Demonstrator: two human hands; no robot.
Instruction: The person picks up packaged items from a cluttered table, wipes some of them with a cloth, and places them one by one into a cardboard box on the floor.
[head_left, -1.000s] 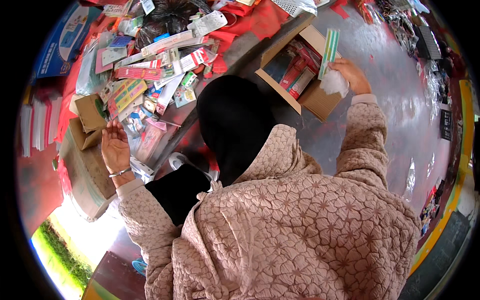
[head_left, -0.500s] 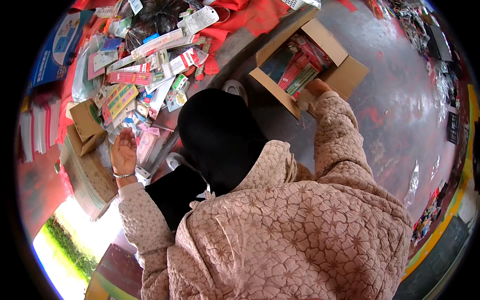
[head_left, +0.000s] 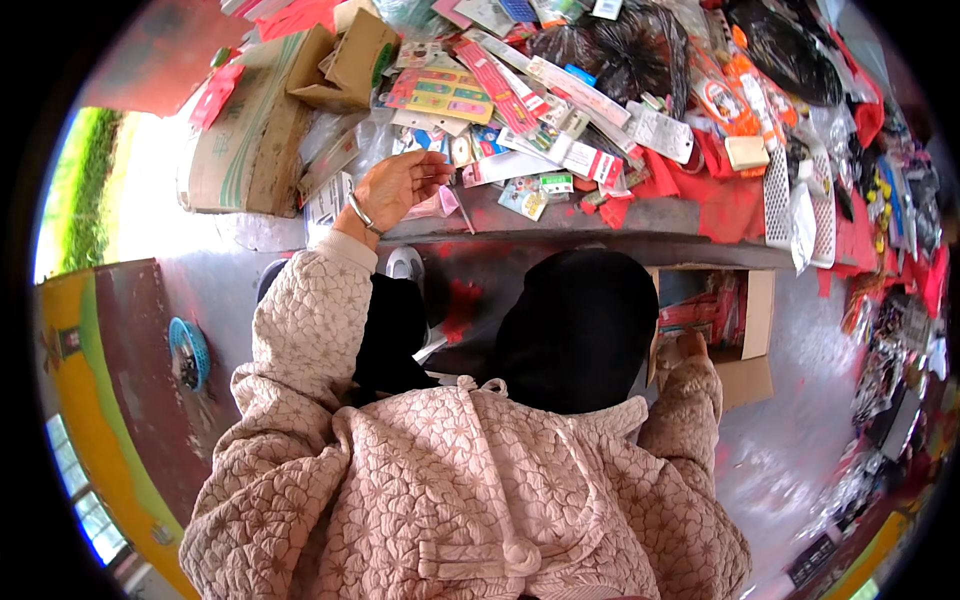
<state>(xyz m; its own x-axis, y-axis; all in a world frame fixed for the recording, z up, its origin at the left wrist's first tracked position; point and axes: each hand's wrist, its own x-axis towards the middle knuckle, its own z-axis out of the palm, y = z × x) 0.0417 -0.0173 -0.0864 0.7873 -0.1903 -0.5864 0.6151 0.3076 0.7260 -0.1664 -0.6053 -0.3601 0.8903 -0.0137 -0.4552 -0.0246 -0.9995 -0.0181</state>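
Quilted sleeves: pale pink, flower-stitched fabric covers both of the person's arms and fills the lower middle of the view.
Left hand (head_left: 395, 185): raised over the near edge of the red table (head_left: 640, 215), palm showing, fingers loosely spread and curled a little, gripping nothing; a thin bangle (head_left: 362, 213) sits on the wrist.
Under the left hand: small pink packets (head_left: 440, 203) and white carded goods lie at the fingertips, touching or just short of them (I cannot tell which).
Right hand (head_left: 690, 348): down inside the open cardboard box (head_left: 755, 350); only the back of it shows above the sleeve cuff, so I cannot tell whether the fingers are open or closed on anything.
Cardboard box: stands on the grey floor just below the table's front edge, to the right of the black head covering (head_left: 575, 330); red flat packets (head_left: 700, 310) stand packed in it, just beside the right hand.
Table top: crowded with blister cards, long narrow packets and a yellow-green carded sheet (head_left: 440, 95); a black plastic bag (head_left: 625, 50) lies farther back.
Left of the table: a large flattened carton (head_left: 245, 145) with a small brown box (head_left: 350, 60) resting against it.
Floor, far left: a blue round basket (head_left: 188, 352), well apart from both hands.
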